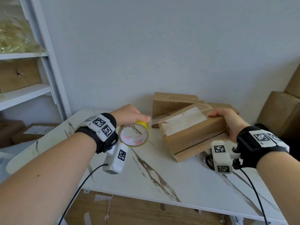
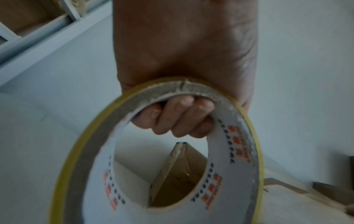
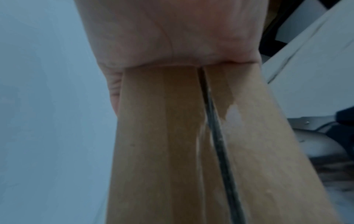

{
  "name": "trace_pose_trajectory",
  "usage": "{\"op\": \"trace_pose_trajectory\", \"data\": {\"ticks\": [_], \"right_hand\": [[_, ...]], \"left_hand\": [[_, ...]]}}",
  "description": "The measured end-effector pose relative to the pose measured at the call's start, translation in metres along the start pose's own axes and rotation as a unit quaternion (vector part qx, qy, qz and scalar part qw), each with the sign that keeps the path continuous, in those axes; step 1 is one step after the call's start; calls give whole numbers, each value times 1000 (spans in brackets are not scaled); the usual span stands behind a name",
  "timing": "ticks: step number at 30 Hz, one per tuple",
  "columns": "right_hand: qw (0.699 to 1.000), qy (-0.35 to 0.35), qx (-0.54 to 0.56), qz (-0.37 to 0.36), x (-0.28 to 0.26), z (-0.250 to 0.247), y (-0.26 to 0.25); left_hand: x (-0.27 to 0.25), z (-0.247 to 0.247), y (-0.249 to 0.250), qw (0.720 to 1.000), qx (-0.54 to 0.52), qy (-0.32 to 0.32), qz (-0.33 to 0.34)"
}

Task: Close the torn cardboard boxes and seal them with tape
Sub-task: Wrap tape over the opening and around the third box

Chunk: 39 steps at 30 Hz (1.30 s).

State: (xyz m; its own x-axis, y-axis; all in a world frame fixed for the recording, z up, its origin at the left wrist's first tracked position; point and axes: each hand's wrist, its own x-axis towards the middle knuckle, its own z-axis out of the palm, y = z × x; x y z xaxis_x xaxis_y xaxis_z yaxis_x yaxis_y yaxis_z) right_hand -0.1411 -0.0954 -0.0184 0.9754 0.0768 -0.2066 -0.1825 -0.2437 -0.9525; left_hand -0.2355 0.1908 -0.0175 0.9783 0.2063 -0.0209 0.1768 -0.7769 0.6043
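A person stood at a white marbled desk (image 1: pixel 162 189), taping a torn cardboard box (image 1: pixel 193 132). The left hand (image 1: pixel 128 115) held a yellow-edged tape roll (image 1: pixel 134 133) just above the desk, its fingers (image 2: pixel 178 119) curled through the core. A clear tape strip (image 1: pixel 156 120) stretched from the roll across the box's top, over a white label (image 1: pixel 183 120). The right hand (image 1: pixel 230 122) gripped the box's right end, thumb on top, holding it tilted with its near edge resting on a loose cardboard flap (image 1: pixel 199 151); the right wrist view showed a dark open seam down the box's side. To do this step well, the strip would probably need to stay taut and straight along the box, with the right hand bracing firmly so the box did not slide as the roll pulled away, then be pressed down flat before cutting. Two more boxes (image 1: pixel 172 103) lay behind, touching the held one, near the wall. A black pair of scissors (image 1: pixel 209 160) lay on the desk beneath the right wrist, partly hidden. A white shelf unit (image 1: pixel 43 65) stood to the left and larger cartons (image 1: pixel 280 111) to the right. The boxes behind left little room to carry the strip over the far edge.
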Motion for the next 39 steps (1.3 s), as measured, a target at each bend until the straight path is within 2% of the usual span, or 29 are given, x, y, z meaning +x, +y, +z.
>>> {"op": "trace_pose_trajectory", "data": {"ticks": [7, 14, 20, 23, 26, 29, 32, 34, 39], "right_hand": [[995, -21, 85, 55, -4, -7, 19], [989, -26, 117, 82, 1, -6, 27], [988, -25, 122, 93, 4, 7, 32], [994, -22, 50, 92, 7, 15, 28], [996, -5, -90, 19, 16, 24, 15], [961, 8, -270, -55, 17, 36, 6], [920, 18, -385, -66, 16, 44, 5], [908, 23, -413, -73, 18, 45, 7], [900, 19, -427, -87, 22, 42, 7]], "left_hand": [[12, 25, 1, 1000, 1, -27, -13], [13, 34, 2, 998, 23, -14, -50], [14, 34, 9, 989, 112, -52, -84], [17, 32, 12, 981, 143, -83, -102], [18, 30, 15, 977, 137, -108, -120], [15, 27, 23, 973, 141, -122, -135], [12, 25, 26, 971, 142, -135, -137], [12, 26, 26, 971, 141, -138, -136], [16, 29, 21, 973, 131, -134, -133]]}}
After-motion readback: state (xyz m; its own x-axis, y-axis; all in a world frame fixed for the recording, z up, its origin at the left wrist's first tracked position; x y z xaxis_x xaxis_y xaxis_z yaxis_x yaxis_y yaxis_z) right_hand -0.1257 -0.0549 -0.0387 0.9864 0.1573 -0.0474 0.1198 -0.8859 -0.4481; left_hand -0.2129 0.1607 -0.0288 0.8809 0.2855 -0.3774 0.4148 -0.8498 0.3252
